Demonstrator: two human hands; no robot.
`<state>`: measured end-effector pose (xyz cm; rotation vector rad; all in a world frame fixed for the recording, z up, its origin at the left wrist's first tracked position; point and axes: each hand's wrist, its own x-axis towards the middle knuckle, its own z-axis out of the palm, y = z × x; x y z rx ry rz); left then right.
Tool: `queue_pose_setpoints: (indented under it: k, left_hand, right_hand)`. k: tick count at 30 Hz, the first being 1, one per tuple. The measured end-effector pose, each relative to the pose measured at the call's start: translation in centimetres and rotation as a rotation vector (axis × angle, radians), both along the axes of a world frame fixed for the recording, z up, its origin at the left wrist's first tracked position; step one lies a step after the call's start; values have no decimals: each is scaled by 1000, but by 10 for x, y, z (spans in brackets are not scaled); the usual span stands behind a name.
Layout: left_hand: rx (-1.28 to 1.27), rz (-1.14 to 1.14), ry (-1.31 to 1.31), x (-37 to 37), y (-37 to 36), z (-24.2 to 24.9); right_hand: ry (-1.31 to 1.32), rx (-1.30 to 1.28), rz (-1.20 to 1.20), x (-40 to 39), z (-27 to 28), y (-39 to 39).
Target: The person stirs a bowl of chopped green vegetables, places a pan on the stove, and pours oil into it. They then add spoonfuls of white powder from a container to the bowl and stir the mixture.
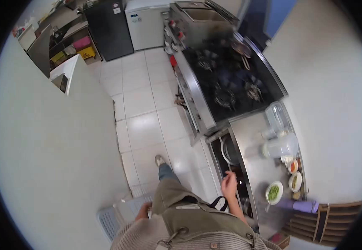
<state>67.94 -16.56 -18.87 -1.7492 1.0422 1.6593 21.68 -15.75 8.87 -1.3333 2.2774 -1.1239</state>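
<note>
My right hand (229, 183) hangs beside the front edge of the steel counter (251, 166), its fingers loosely bent and apart with nothing seen in them. Close to it, a metal pot (229, 151) stands on the open shelf beneath the counter. My left hand (144, 209) is low at my side, near a grey plastic crate (108, 221); its fingers are mostly hidden. I wear an olive apron (197, 221) over a striped top. On the counter, a white bowl of chopped greens (274, 192) is nearest to my right hand.
Ahead on the right is a black stove (231, 79) with several burners and a pan (241, 49). Clear plastic containers (281, 146), small bowls (295, 182) and a purple bottle (306, 206) line the counter. A low wall (56, 146) bounds the tiled floor (141, 121) on the left.
</note>
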Motion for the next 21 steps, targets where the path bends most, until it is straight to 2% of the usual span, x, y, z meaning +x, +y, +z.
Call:
queue_pose_setpoints:
  k: [1, 3, 5, 8, 9, 10, 13, 14, 15, 16, 17, 19, 21]
  left_hand:
    - [51, 61, 52, 3, 0, 17]
    - [79, 279, 159, 12, -11, 16]
    - [72, 514, 282, 15, -38, 3]
    - [3, 844, 521, 12, -96, -25]
    - [235, 933, 474, 2, -129, -5]
    - [489, 1021, 403, -12, -158, 39]
    - [617, 1080, 335, -1, -154, -14]
    - [530, 1076, 366, 6, -135, -45]
    - [438, 1068, 398, 7, -130, -73]
    - [384, 1003, 412, 5, -135, -78]
    - [374, 916, 420, 1, -143, -87]
    - [367, 745, 442, -11, -161, -104]
    - [352, 612, 480, -23, -191, -116]
  right_hand:
    - [-53, 109, 81, 15, -7, -26]
    - [-21, 241, 254, 37, -29, -77]
    - [-47, 255, 344, 55, -58, -129]
    - [-196, 365, 353, 75, -122, -199]
    - [-229, 422, 380, 75, -148, -232]
    - [-255, 460, 401, 74, -170, -258]
    - [-259, 567, 289, 67, -275, -332]
    - [-253, 569, 298, 65, -310, -365]
    - [-413, 652, 138, 68, -344, -401]
    - [-578, 734, -31, 77, -362, -433]
    - [-585, 737, -30, 80, -381, -460]
    - [-1260, 426, -246, 91, -397, -519]
    - [-1424, 339, -407, 84, -442, -559]
